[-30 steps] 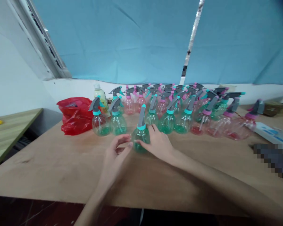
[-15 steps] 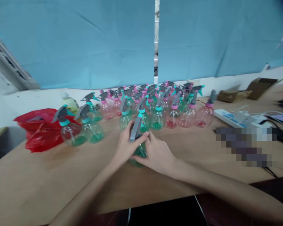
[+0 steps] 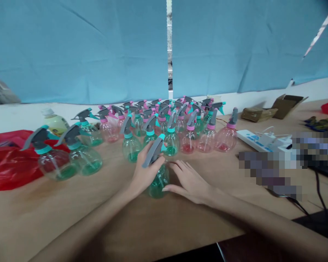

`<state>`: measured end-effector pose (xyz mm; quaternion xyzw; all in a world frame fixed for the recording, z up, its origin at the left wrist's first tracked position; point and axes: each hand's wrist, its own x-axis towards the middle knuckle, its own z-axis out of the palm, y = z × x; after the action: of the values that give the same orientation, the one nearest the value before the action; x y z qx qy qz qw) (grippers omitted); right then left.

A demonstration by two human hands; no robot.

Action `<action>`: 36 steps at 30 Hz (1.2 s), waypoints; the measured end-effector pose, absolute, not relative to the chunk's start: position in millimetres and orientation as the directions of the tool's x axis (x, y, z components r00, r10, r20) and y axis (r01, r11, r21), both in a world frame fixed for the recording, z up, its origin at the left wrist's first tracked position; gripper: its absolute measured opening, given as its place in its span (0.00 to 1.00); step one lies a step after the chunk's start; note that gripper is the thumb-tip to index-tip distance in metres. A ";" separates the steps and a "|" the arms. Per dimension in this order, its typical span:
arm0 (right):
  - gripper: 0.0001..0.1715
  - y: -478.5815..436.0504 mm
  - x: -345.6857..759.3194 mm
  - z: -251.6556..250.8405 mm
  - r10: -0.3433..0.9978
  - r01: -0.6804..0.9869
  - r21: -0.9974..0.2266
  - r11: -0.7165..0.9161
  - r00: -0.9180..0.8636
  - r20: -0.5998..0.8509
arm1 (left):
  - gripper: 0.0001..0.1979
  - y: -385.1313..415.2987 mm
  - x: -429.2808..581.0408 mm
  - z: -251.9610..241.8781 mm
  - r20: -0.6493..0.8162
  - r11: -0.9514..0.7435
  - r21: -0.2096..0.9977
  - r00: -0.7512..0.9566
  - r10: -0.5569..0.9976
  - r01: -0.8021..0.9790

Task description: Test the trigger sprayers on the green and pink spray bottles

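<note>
A green spray bottle [image 3: 159, 183] with a grey and teal trigger head stands on the wooden table in front of me. My left hand [image 3: 146, 169] is closed around its neck, just under the head. Right beside the bottle, my right hand [image 3: 192, 182] has its fingers apart and the thumb pointing at the bottle's lower side; whether the thumb touches it I cannot tell. Past my hands are a green spray bottle [image 3: 132, 148] and a pink spray bottle [image 3: 225, 138] among several others in rows. Two more green spray bottles stand to the left, one of them [image 3: 89, 160] nearer.
At the left lies a red plastic bag [image 3: 13, 171], with a pale yellow bottle [image 3: 54, 122] behind it. On the right are a white power strip [image 3: 255, 140], cables and a cardboard box [image 3: 288, 105]. A blue curtain [image 3: 98, 54] hangs behind the table [image 3: 112, 225].
My right hand has let go of the bottle's upper part and moved a little right, its fingers opening. The left hand keeps its hold. The view has turned slightly right.
</note>
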<state>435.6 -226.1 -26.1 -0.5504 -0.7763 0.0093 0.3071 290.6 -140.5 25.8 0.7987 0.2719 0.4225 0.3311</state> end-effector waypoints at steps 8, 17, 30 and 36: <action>0.31 -203.6 463.0 -43.7 0.887 0.818 -0.436 0.375 -0.181 0.424 | 0.13 -127.2 290.5 27.3 0.461 -0.613 0.778 0.536 0.707 0.139; 0.26 -185.7 462.0 -55.2 0.879 0.768 -0.482 0.421 -0.214 0.426 | 0.22 -113.2 279.4 30.2 0.397 -0.562 0.818 0.583 0.709 0.126; 0.27 -184.6 464.7 -66.8 0.888 0.807 -0.416 0.418 -0.266 0.376 | 0.20 -112.1 277.6 35.6 0.378 -0.544 0.828 0.576 0.724 0.140; 0.26 -186.2 464.1 -68.3 0.884 0.828 -0.362 0.428 -0.301 0.358 | 0.18 -112.1 277.1 35.9 0.405 -0.577 0.805 0.586 0.702 0.135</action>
<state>464.1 -186.2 -68.3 -0.5318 -0.8046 0.0544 0.2584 277.1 -112.1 35.9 0.8057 0.2596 0.3735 0.3794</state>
